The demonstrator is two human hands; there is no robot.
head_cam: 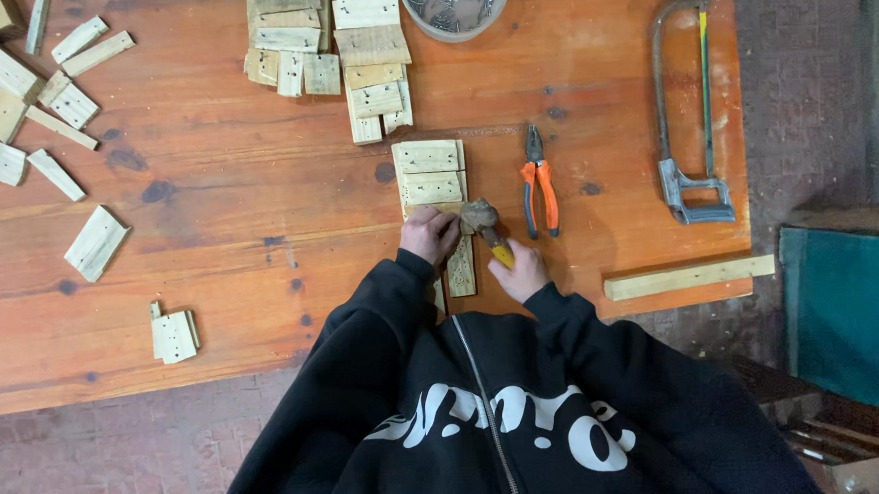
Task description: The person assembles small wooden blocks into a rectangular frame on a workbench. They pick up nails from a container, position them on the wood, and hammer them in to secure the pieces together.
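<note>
Black sleeves; right hand (518, 271) clasps hammer (484, 223), left hand (427, 234) pins slat (459, 266) on orange table (225, 235).

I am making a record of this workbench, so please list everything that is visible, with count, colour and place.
table: one, orange-brown wood, fills view
wooden strip assembly: one, pale, centre
loose wood blocks: many, pale, left side
stacked slats: one pile, pale, top centre
bowl of nails: one, grey, top
pliers: one, orange handles, right of centre
hacksaw: one, grey, right
long batten: one, pale, right edge
hammer: one, yellow handle, right hand
left hand: on the assembly
</note>
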